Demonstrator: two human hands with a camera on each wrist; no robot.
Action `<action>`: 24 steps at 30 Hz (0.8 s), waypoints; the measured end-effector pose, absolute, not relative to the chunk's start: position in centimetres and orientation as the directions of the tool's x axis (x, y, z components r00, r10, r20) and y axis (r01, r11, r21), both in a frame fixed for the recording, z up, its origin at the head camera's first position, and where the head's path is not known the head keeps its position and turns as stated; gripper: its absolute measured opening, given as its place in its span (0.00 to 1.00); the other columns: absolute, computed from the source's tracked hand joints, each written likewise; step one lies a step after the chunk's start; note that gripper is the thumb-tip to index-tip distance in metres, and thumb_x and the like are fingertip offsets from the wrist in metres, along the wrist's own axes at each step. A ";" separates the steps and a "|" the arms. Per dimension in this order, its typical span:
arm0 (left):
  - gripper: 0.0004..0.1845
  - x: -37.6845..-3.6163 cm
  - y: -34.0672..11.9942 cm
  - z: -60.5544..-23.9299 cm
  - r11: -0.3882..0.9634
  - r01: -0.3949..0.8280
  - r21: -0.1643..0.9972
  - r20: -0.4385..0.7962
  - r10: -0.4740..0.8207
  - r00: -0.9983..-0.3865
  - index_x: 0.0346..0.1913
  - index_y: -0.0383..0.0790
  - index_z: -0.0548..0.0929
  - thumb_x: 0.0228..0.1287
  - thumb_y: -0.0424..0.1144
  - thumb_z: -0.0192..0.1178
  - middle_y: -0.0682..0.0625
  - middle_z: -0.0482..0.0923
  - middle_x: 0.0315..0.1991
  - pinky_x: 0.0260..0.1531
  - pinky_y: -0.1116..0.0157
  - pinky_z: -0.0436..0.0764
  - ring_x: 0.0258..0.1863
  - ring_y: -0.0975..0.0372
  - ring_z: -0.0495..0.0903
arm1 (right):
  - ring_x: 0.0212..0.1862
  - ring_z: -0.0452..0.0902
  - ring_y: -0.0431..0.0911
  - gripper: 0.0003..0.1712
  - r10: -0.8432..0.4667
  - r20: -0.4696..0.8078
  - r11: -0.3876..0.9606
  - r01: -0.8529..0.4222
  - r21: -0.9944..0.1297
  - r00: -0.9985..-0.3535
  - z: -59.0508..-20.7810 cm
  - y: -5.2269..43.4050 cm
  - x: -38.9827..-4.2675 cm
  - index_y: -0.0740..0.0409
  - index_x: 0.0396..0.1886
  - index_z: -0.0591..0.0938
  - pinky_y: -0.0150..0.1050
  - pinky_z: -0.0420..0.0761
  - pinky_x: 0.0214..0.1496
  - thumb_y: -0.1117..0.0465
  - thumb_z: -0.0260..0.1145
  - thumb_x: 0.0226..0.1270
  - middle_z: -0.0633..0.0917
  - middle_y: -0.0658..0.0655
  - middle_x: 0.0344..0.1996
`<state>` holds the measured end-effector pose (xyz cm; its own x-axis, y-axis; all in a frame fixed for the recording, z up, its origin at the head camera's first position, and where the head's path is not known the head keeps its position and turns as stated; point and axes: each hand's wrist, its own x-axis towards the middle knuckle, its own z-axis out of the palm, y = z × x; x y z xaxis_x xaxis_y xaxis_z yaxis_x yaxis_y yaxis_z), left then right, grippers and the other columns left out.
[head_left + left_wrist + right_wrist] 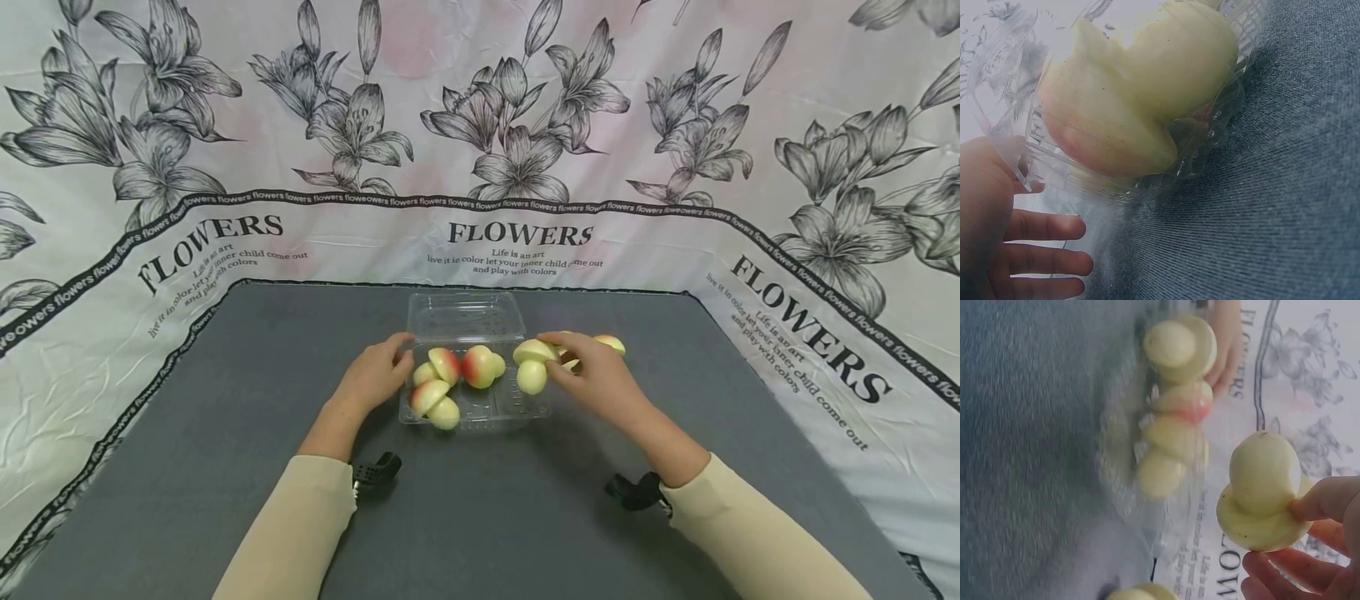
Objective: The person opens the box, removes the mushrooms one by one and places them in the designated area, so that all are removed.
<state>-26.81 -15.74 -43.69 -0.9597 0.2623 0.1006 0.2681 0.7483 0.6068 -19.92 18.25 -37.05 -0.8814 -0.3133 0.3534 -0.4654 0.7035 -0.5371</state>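
Observation:
My right hand (600, 375) pinches a pale yellow toy mushroom (532, 377) between thumb and fingers, raised over the right part of a clear plastic clamshell box (517, 408). In the right wrist view this mushroom (1266, 481) hangs stem up, apart from the others. Several toy mushrooms with red-tinged caps (480, 367) sit in the left and middle of the box. My left hand (375, 371) is at the box's left side, fingers extended against or close to its edge. In the left wrist view, clear plastic partly covers the hand (997, 231); the thumb is hidden.
The box's hinged lid (465, 318) lies open toward the back. More toy mushrooms (611, 343) lie right of the box, partly behind my right hand. All stand on a grey table (480, 517), with a flower-printed cloth (517, 242) around its back and sides.

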 end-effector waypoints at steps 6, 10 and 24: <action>0.26 -26.7 -15.8 -43.5 0.754 0.263 0.602 0.096 0.259 -0.961 0.75 0.42 0.70 0.79 0.45 0.47 0.47 0.83 0.40 0.33 0.55 0.75 0.28 0.57 0.76 | 0.46 0.84 0.52 0.22 -0.230 0.322 0.725 -0.382 -0.573 -0.919 -36.8 20.0 -19.9 0.55 0.64 0.82 0.48 0.83 0.43 0.63 0.68 0.71 0.84 0.59 0.55; 0.26 -26.7 -15.8 -43.6 0.750 0.265 0.607 0.092 0.265 -0.960 0.75 0.41 0.69 0.79 0.45 0.47 0.47 0.82 0.39 0.32 0.56 0.75 0.27 0.58 0.76 | 0.48 0.84 0.54 0.22 -0.188 0.303 0.737 -0.338 -0.586 -0.934 -36.9 21.2 -20.0 0.55 0.63 0.82 0.50 0.83 0.45 0.63 0.67 0.70 0.84 0.59 0.56; 0.26 -26.7 -15.7 -43.7 0.748 0.269 0.607 0.108 0.257 -0.960 0.74 0.42 0.70 0.79 0.44 0.47 0.49 0.80 0.34 0.29 0.57 0.73 0.24 0.58 0.74 | 0.57 0.81 0.62 0.26 -0.098 0.268 0.746 -0.249 -0.617 -0.959 -37.6 25.1 -20.4 0.59 0.68 0.76 0.54 0.84 0.45 0.66 0.63 0.72 0.78 0.65 0.64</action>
<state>-26.69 -15.67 -43.66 -0.9602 0.2573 0.1085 0.2689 0.7475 0.6073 -20.39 25.09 -37.56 -0.9585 -0.0984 0.2676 -0.2489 0.7464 -0.6171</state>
